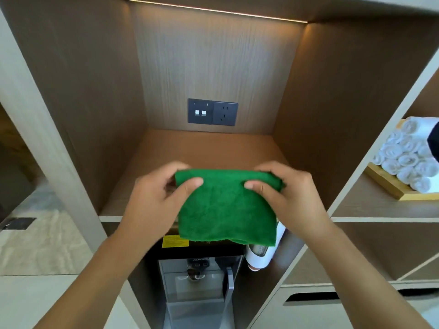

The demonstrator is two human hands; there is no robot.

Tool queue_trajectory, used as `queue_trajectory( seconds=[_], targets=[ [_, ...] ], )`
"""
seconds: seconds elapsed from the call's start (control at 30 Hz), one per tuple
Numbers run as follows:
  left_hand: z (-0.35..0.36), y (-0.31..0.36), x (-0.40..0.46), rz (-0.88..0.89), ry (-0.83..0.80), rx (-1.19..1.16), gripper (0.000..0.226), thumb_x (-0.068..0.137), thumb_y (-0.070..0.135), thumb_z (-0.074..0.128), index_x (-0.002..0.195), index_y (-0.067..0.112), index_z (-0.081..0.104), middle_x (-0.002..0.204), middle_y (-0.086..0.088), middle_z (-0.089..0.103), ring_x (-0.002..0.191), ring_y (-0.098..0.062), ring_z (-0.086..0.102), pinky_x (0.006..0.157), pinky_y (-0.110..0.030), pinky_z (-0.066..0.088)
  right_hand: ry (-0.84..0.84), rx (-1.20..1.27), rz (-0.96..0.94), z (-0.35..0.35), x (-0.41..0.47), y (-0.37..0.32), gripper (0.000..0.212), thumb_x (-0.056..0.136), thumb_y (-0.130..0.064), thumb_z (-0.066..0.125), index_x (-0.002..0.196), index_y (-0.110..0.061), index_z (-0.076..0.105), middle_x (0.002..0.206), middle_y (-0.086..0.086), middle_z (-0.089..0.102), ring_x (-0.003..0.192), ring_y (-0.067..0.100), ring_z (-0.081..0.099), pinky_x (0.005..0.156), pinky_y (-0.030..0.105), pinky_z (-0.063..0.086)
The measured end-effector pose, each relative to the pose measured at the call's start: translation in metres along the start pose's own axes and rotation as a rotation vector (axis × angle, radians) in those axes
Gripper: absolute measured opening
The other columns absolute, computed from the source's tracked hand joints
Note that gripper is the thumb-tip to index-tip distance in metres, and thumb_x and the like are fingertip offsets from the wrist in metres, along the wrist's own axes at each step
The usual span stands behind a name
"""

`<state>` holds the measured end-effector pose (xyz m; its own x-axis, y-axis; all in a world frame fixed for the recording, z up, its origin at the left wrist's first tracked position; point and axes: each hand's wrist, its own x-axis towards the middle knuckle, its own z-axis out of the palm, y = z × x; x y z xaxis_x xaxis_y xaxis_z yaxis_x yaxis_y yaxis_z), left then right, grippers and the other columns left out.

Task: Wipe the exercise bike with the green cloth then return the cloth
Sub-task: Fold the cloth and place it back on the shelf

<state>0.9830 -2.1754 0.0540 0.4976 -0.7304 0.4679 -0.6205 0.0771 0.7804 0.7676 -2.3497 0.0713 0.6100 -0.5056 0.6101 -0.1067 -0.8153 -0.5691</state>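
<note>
Green cloth (pixel 225 205) held folded, hanging in front of the open wooden shelf (pixel 206 148). Left hand (pixel 154 198) pinching top left corner, thumb over the front face, fingers curled behind. Right hand (pixel 289 193) pinching top right corner the same way. Top edge stretched level between the two hands; lower edge dangling free below the shelf lip.

Exercise bike not in view, so impossible to tell from here whether wiping is done. Judged step: either taking the cloth from the shelf or setting it back there.

If returning: keep both pinches until the fold lies flat on the shelf floor just beyond the fingertips, lay lower edge down first, then release both corners together to stop the fold springing open. If taking: gather into one hand before leaving.

Around: wall socket plate (pixel 213 112) on the back panel, well above and beyond the hands, apart from the cloth. Water dispenser (pixel 199 279) in the compartment below the wrists; white hair dryer (pixel 261 255) beside it, just under the right hand, partly hidden by the cloth. Rolled white towels (pixel 403 157) on a wooden tray (pixel 389 184), far out to the right of the right hand.

In the way: nothing seen on the shelf floor ahead of the hands.
</note>
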Motion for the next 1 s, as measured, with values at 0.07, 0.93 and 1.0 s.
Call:
queue_trajectory(
  seconds=[0.07,0.93,1.0],
  targets=[
    [-0.001,0.002,0.027,-0.02,0.022,-0.055,0.026,0.09,0.055,0.072,0.106,0.035,0.071,0.093,0.01,0.078,0.087,-0.009,0.076,0.076,-0.042,0.063,-0.023,0.005,0.057,0.002,0.025,0.005,0.02,0.092,-0.047,0.077,0.105,-0.032,0.073,0.1,-0.018,0.074,0.096,0.005,0.071,0.08,0.02,0.054],
    [0.081,-0.049,0.053,0.009,-0.607,0.754,0.068,0.111,0.053,0.023,0.169,0.027,0.0,0.177,0.004,-0.007,0.163,-0.015,-0.01,0.13,-0.044,0.005,-0.675,-0.491,0.218,0.049,0.041,0.07,0.059,0.114,-0.048,0.025,0.169,-0.032,0.012,0.177,-0.013,0.004,0.162,0.007,-0.003,0.13,0.036,-0.002],
    [0.095,-0.048,0.074,-0.01,-0.645,0.741,0.069,0.111,0.053,0.026,0.169,0.025,0.0,0.177,0.002,-0.008,0.163,-0.018,-0.01,0.13,-0.048,0.006,-0.698,-0.486,0.242,0.041,0.056,0.085,0.058,0.115,-0.047,0.025,0.169,-0.032,0.013,0.177,-0.012,0.006,0.162,0.009,-0.001,0.13,0.038,0.0]
  ],
)
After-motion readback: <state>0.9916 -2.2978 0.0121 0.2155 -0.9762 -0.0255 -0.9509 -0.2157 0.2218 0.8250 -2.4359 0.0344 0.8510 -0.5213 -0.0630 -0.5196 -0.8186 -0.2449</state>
